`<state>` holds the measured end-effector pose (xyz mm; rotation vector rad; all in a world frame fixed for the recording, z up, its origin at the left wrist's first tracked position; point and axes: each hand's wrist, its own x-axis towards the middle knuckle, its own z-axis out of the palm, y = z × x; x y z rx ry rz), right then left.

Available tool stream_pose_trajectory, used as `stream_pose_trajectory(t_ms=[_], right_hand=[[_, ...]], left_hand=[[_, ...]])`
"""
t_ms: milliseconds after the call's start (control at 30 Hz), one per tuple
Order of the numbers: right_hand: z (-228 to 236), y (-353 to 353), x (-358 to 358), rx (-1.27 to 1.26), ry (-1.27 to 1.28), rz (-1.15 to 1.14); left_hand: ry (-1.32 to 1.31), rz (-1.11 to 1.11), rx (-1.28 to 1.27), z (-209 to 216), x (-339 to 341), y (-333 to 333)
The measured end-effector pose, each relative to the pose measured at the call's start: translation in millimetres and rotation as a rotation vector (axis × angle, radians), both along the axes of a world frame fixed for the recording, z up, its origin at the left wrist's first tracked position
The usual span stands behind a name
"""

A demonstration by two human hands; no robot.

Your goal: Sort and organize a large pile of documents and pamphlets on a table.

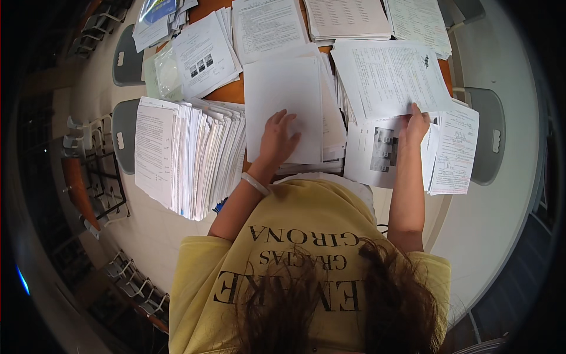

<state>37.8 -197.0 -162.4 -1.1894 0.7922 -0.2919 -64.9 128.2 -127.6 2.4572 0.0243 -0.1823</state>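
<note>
My left hand [278, 140] lies on a blank white sheet [283, 88] in the middle of the table, its fingers spread. That sheet tops a pile of papers. To the right, my right hand [417, 125] pinches the lower edge of a printed sheet [392, 76], thumb on top and the other fingers mostly hidden beneath. The sheet is raised over a stack, with a dark scribble near its upper right. Below it shows a page with dark photos [384, 150]. Beside my right hand, a sheet with handwriting and red marks [457, 147] overhangs the table's edge.
A thick leaning stack of papers [194, 156] stands at the left edge. Farther back lie a sheet with small pictures [203, 56], a clear plastic sleeve [168, 71] and more paper piles [348, 17]. Grey chairs [486, 133] flank the brown table [227, 91].
</note>
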Motion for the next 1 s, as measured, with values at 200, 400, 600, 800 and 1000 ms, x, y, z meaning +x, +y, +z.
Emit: stream_pose_trajectory(t_ms=[200, 400, 600, 800, 1000], right_hand=[[25, 58, -24, -0.802, -0.135, 0.069], [13, 138, -18, -0.624, -0.103, 0.817], [-26, 178, 42, -0.673, -0.015, 0.980], [-34, 190, 56, -0.225, 0.238, 0.827], [-18, 188, 36, -0.406, 0.152, 1.181]], left_hand=[[0.002, -0.056, 0.150, -20, -13, -25], [0.171, -0.132, 0.291, -6, -4, -39], [0.133, -0.157, 0.256, -13, -8, -33], [0.109, -0.089, 0.156, -17, -8, -26], [-0.141, 0.028, -0.038, -27, -6, -20]])
